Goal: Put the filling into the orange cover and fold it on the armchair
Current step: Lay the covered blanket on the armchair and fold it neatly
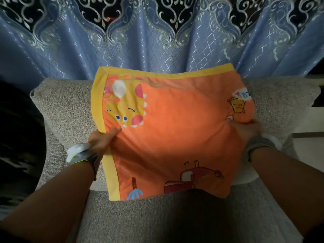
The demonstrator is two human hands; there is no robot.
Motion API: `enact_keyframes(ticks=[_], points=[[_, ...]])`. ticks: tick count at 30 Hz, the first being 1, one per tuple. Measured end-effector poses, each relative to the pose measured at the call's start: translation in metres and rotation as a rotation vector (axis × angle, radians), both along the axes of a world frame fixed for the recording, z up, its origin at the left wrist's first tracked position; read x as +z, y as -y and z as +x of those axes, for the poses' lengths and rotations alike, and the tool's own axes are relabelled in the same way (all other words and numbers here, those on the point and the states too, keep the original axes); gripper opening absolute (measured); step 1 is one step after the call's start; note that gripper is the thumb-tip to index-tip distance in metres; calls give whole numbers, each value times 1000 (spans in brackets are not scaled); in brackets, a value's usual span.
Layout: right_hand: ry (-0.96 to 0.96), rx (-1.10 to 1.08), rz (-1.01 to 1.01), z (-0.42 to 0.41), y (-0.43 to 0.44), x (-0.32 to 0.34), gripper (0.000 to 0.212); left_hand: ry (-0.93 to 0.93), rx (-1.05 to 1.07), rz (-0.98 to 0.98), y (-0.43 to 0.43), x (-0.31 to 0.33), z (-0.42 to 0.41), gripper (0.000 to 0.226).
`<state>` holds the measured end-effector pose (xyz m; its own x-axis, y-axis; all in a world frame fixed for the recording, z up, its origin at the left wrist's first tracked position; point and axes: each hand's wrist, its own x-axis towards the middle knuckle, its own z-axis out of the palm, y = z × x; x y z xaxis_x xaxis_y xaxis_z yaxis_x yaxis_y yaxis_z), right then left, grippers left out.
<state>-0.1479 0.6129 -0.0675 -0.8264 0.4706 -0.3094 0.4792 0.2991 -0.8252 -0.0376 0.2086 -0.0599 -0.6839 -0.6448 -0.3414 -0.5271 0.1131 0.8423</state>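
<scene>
One orange cover over armchair, yellow borders left and far, left hand pinching, right hand seemingly gripping.

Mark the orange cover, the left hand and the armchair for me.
orange cover [175, 137]: head view, plain orange middle panel.
left hand [101, 141]: head view, back of the hand.
armchair [61, 106]: head view, grey backrest left of cover.

Arms outstretched; left hand, right hand clenched
</scene>
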Motion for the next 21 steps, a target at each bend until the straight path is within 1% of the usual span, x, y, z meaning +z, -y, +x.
enact_keyframes(ticks=[2, 4, 7, 9, 10, 11, 13, 15, 17, 18, 19, 20, 21], points=[[6, 37, -86, 4, 0, 11, 115, -47, -12, 61, -1, 1, 4, 60], [11, 96, -111, 3, -9, 12, 92, -77, -28, 94, -3, 1, 7, 56], [43, 149, -72, 4, -18, 20, 73, -103, -8, 114, -8, 7, 13, 35], [40, 176, -76, 8, -18, 29, 58, -123, 11, 109, -12, 12, 15, 30], [37, 180, -89, 10, -17, 31, 55, -138, 20, 107, -14, 15, 17, 29], [40, 176, -121, 9, -13, 32, 56, -150, 29, 100, -16, 17, 16, 27], [17, 168, -167, 8, -11, 33, 69, -177, 46, 71, -25, 24, 18, 23], [-53, 166, -209, 1, -19, 27, 75, -228, 60, 69, -33, 36, 23, 27], [-163, 202, -192, 6, -17, 42, 67, -301, 82, 41, -35, 49, 26, 33], [-240, 218, -136, 13, -16, 57, 58, -351, 99, 40, -34, 58, 29, 34], [-329, 252, -38, 21, -15, 74, 47, -393, 105, 37, -33, 68, 32, 34], [-413, 298, 111, 24, -12, 83, 36, -406, 113, 4, -31, 74, 32, 34], [-499, 318, 168, 31, -10, 100, 28, -433, 124, -37, -31, 86, 33, 33]])
